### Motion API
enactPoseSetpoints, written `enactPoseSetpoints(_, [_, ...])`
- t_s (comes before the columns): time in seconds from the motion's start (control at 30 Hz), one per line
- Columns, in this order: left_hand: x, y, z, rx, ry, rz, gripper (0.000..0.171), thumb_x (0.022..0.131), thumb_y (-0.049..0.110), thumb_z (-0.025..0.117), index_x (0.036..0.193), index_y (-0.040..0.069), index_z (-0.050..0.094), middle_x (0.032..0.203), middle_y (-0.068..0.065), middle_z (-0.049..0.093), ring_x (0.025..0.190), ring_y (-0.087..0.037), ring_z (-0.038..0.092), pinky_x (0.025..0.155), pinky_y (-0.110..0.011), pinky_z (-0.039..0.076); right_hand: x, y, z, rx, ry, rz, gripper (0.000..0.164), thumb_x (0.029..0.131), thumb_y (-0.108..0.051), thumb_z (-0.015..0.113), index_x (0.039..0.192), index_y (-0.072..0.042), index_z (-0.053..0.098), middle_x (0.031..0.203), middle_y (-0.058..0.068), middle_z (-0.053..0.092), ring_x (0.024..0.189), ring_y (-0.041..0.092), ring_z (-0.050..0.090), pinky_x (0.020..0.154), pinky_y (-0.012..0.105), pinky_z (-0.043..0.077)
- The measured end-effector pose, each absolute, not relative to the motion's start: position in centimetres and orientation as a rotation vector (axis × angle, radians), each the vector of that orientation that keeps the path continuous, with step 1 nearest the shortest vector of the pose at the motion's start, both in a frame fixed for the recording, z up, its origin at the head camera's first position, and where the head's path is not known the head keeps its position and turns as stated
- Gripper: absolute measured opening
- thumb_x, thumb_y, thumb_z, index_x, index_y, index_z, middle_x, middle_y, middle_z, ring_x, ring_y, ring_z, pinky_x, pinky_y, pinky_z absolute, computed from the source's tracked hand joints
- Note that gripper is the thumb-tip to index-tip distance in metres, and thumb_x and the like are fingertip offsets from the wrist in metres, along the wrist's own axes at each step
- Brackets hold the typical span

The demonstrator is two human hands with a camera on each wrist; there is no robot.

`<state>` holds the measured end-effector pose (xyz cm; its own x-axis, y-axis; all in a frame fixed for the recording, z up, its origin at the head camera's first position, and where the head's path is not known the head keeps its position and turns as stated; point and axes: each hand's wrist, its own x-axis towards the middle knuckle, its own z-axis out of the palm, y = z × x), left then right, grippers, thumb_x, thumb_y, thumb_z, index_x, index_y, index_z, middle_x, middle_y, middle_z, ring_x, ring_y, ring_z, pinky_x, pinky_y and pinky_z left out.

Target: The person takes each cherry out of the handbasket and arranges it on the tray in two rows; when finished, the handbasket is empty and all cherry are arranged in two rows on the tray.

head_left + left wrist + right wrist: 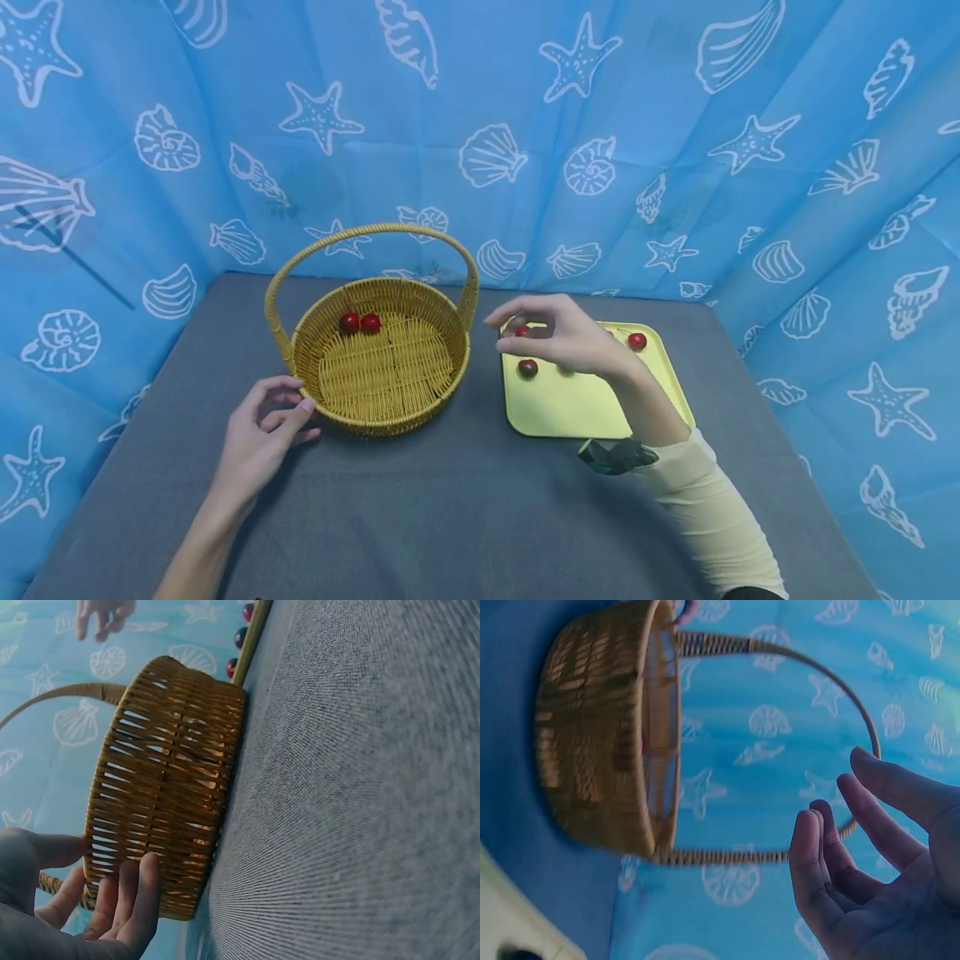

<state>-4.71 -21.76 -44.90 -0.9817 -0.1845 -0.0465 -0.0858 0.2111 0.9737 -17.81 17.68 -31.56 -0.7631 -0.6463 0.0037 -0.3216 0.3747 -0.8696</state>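
A yellow wicker basket (390, 421) with a tall arched handle stands on the grey cloth, and two dark red cherries (360, 323) lie inside it by the far left wall. The left hand (268, 421) holds the basket's left rim, fingers bent against its side; the left wrist view shows the fingertips (148, 866) at the woven wall. Above the left part of a yellow tray (570, 417), the right hand (566, 333) hovers with loosely bent fingers and nothing between them. Several cherries (528, 367) lie on the tray, some partly hidden by this hand.
The grey cloth (450, 517) covers the table. Behind it and along both sides hangs a blue curtain (480, 100) printed with white shells and starfish. A narrow gap of cloth separates basket and tray. The basket's handle arches high over its opening.
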Motion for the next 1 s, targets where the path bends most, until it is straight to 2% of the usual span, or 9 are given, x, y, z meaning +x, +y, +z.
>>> enactPoseSetpoints(0.13, [-4.7,-21.8,-45.0,0.27,-2.39,-1.901,0.048,0.109,0.028,0.068,0.148,0.007,0.048,0.122,-0.005,0.052,0.093,-0.012,0.075,0.085,-0.031,0.074,-17.9,15.2,-31.5,-0.933,2.247,-1.358,0.029,0.1,-0.014,0.08,0.128,-0.016,0.076,0.123,0.004,0.076,0.104,0.016,0.073,0.084,0.026,0.068])
enactPoseSetpoints(0.27, [-4.7,-21.8,-45.0,0.267,-2.393,-1.891,0.048,0.109,0.028,0.068,0.148,0.007,0.048,0.123,-0.005,0.053,0.094,-0.012,0.075,0.084,-0.03,0.073,-18.5,12.5,-31.8,-1.03,2.185,-1.345,0.029,0.1,-0.014,0.079,0.129,-0.015,0.076,0.126,0.004,0.077,0.108,0.018,0.074,0.092,0.036,0.07])
enactPoseSetpoints(0.3, [-4.7,-21.8,-44.9,0.267,-2.392,-1.888,0.048,0.109,0.028,0.068,0.148,0.007,0.048,0.123,-0.005,0.053,0.094,-0.012,0.075,0.084,-0.03,0.073,-18.8,11.8,-31.9,-1.07,2.182,-1.335,0.029,0.1,-0.012,0.079,0.129,-0.013,0.076,0.129,0.005,0.077,0.115,0.019,0.074,0.103,0.039,0.067])
enactPoseSetpoints(0.33, [-4.6,-21.8,-44.9,0.264,-2.393,-1.884,0.048,0.109,0.028,0.068,0.148,0.006,0.048,0.122,-0.005,0.053,0.094,-0.012,0.075,0.084,-0.03,0.073,-19.1,11.2,-32.1,-1.094,2.17,-1.33,0.029,0.1,-0.011,0.079,0.129,-0.011,0.076,0.13,0.006,0.076,0.117,0.021,0.073,0.107,0.041,0.067])
enactPoseSetpoints(0.47, [-4.7,-21.8,-44.8,0.265,-2.393,-1.889,0.049,0.109,0.029,0.068,0.147,0.006,0.048,0.122,-0.005,0.053,0.095,-0.012,0.076,0.085,-0.031,0.073,-20.4,8.7,-32.7,-1.17,2.17,-1.272,0.028,0.102,-0.012,0.077,0.13,-0.008,0.075,0.132,0.009,0.076,0.12,0.027,0.073,0.109,0.037,0.065])
enactPoseSetpoints(0.7, [-4.7,-21.7,-44.8,0.265,-2.398,-1.893,0.049,0.11,0.029,0.067,0.148,0.006,0.048,0.124,-0.006,0.053,0.096,-0.013,0.076,0.085,-0.03,0.073,-22.8,4.8,-33.2,-1.182,2.193,-1.169,0.03,0.104,-0.017,0.076,0.131,-0.006,0.074,0.132,0.011,0.076,0.117,0.019,0.075,0.104,0.027,0.066])
enactPoseSetpoints(0.87, [-4.7,-21.7,-44.9,0.252,-2.386,-1.899,0.049,0.109,0.029,0.068,0.147,0.005,0.048,0.121,-0.005,0.053,0.094,-0.013,0.076,0.084,-0.03,0.073,-24.3,2.6,-33.4,-1.038,2.127,-1.213,0.033,0.105,-0.021,0.074,0.136,-0.009,0.071,0.141,0.013,0.072,0.12,0.024,0.074,0.096,0.031,0.07])
enactPoseSetpoints(0.93, [-4.6,-21.8,-44.9,0.244,-2.383,-1.899,0.048,0.109,0.028,0.068,0.147,0.005,0.049,0.121,-0.005,0.053,0.094,-0.013,0.076,0.084,-0.031,0.074,-24.9,1.7,-33.6,-0.967,2.076,-1.26,0.033,0.106,-0.02,0.073,0.137,-0.009,0.071,0.144,0.015,0.07,0.123,0.029,0.073,0.096,0.036,0.071])
enactPoseSetpoints(1.0, [-4.6,-21.8,-44.9,0.24,-2.382,-1.895,0.048,0.109,0.028,0.068,0.147,0.004,0.049,0.12,-0.005,0.054,0.093,-0.013,0.076,0.084,-0.03,0.074,-25.7,0.9,-34.1,-0.898,2.031,-1.293,0.033,0.106,-0.018,0.073,0.138,-0.008,0.07,0.145,0.018,0.068,0.127,0.034,0.07,0.102,0.043,0.07])
